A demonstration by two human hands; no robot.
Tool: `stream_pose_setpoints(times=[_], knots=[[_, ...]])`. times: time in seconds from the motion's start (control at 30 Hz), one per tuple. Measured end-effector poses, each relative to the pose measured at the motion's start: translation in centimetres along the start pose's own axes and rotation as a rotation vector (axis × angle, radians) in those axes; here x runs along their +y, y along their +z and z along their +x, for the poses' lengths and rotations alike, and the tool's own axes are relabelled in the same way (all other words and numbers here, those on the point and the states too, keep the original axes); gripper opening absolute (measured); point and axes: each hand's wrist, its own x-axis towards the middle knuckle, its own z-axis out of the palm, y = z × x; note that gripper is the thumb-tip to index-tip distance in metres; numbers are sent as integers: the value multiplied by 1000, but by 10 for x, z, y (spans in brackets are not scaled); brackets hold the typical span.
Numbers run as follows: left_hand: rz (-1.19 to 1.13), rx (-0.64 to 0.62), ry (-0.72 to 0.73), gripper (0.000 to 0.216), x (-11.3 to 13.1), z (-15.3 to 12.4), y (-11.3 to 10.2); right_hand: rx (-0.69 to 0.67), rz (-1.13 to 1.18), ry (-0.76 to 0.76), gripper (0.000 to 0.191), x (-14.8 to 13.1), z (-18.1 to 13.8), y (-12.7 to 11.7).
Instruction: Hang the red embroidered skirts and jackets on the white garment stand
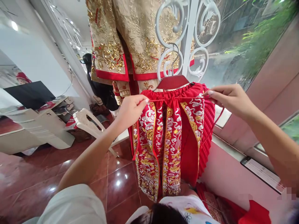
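Note:
A red embroidered skirt (170, 137) with gold and silver panels hangs on a red hanger (172, 82) from a white scrolled metal stand (187, 40). My left hand (130, 109) is closed in a pinch on the left end of a thin red waist string (177, 99) at the skirt's waistband. My right hand (230, 98) pinches the string's right end, and the string is stretched taut between both hands across the waistband. A loose length of the string loops down below my right hand.
A gold embroidered jacket (126, 40) with red trim hangs above and behind the skirt. A window ledge (233, 149) runs on the right with a phone (261, 169) lying on it. White plastic chairs (91, 123) and a desk (35, 124) stand at the left on a red tiled floor (46, 174).

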Motion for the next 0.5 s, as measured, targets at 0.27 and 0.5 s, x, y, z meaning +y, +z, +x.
stream_pose_setpoints(times=[0.27, 0.5], knots=[[5, -2, -60, 19, 11, -11, -10, -502, 103, 212, 26, 27, -9, 0], [-428, -496, -177, 22, 3, -1, -27, -623, -121, -235, 21, 19, 1, 5]])
